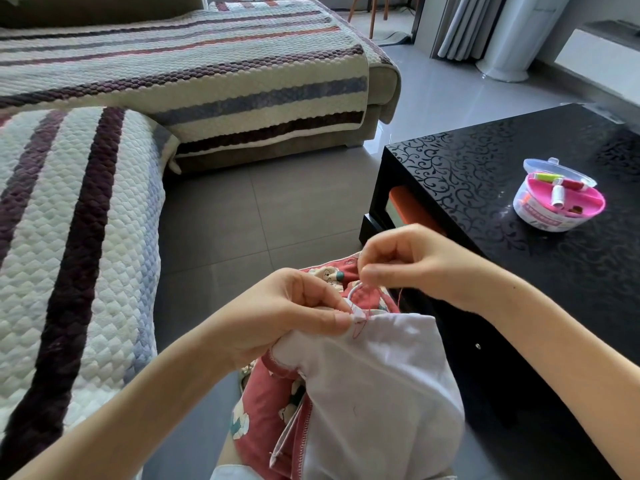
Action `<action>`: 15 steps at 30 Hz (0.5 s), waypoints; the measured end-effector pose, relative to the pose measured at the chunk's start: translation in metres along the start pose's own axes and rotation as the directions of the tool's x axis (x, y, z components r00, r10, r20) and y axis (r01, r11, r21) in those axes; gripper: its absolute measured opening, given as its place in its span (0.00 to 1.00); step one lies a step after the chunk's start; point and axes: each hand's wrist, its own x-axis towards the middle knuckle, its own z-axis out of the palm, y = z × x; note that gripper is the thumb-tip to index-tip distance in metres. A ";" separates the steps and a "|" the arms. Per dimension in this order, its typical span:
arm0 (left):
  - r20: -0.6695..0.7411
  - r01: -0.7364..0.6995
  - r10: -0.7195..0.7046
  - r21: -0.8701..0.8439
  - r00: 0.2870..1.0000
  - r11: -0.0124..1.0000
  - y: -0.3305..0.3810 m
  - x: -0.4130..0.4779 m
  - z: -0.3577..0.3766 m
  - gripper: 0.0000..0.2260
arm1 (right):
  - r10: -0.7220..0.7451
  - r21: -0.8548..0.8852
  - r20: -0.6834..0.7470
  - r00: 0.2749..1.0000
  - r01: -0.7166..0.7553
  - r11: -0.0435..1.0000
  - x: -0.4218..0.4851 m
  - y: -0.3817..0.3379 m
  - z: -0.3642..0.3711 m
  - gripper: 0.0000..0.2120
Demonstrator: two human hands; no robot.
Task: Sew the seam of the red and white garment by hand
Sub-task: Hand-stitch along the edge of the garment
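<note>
Mid-seam. Garment [367, 375] bunched at near centre, seam edge pinched in left hand [294, 311]. Just beyond, right hand [412, 263] with fingers [375, 273] closed on red thread [399, 296]; needle not discernible. Some red stitches [360, 319] at the pinched edge; probably unfinished, with thread uncut and no knot seen.

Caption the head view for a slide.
Left hand pinches the red and white garment at its seam while the right hand pinches red thread.

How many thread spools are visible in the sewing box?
3, in the pink tray: green spool at the back, red spool beside it, white spool in front. More may be hidden.
</note>
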 end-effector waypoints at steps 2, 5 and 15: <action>0.004 0.008 -0.008 0.023 1.000 1.000 0.000 -0.001 0.000 0.03 | -0.042 -0.192 -0.181 0.983 0.007 0.981 0.009 0.003 -0.013 0.07; 0.017 0.011 -0.012 0.047 1.000 0.999 0.001 -0.003 0.001 0.03 | -0.225 -0.588 -0.504 0.834 -0.140 0.797 0.023 0.021 -0.036 0.04; 0.087 0.040 -0.043 0.034 0.995 0.999 0.004 -0.007 0.005 0.05 | -0.132 -0.597 -0.789 0.601 -0.698 0.396 0.043 0.096 -0.075 0.10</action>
